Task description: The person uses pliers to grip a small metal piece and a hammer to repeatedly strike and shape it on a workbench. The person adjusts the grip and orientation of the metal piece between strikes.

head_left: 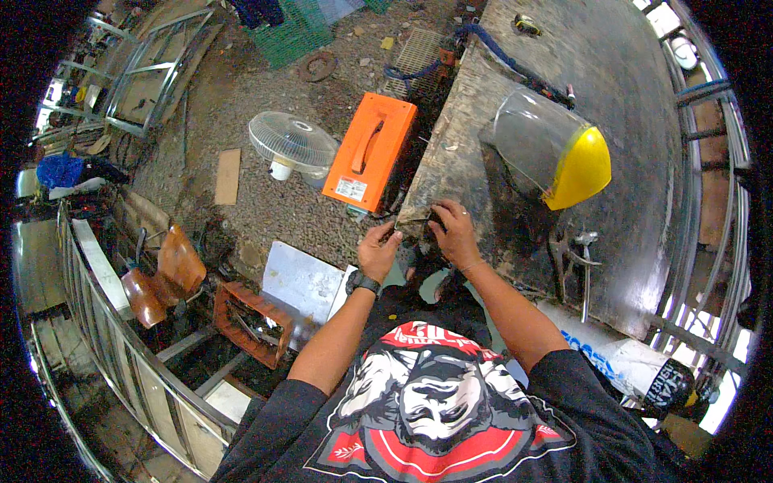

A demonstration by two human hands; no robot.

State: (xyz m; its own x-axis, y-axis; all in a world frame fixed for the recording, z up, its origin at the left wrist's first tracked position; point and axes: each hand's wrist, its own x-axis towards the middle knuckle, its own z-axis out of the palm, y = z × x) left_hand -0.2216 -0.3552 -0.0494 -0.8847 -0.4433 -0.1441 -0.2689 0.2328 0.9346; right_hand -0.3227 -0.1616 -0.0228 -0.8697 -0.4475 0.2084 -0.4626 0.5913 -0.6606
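At the near left corner of the dark workbench (620, 233), my hands are close together. My left hand (378, 253) has thumb and fingertips pinched at the corner; whatever lies between them is too small to make out. To its right, my right hand (456, 235) is curled over the bench edge, fingers bent and tips pressed together. A thin dark line shows between the two hands, but its kind cannot be told. Just beyond my left hand stands an orange box-shaped machine (371, 153) with a carrying handle on top.
On the bench lie a clear face shield with a yellow crown (580, 167), a hammer (587, 278), dark tongs (559, 262) and a tape measure (527, 24). A fan (291, 138) stands on gravel beside the orange machine. A wooden chair (179, 266) and orange frame (256, 324) are at left.
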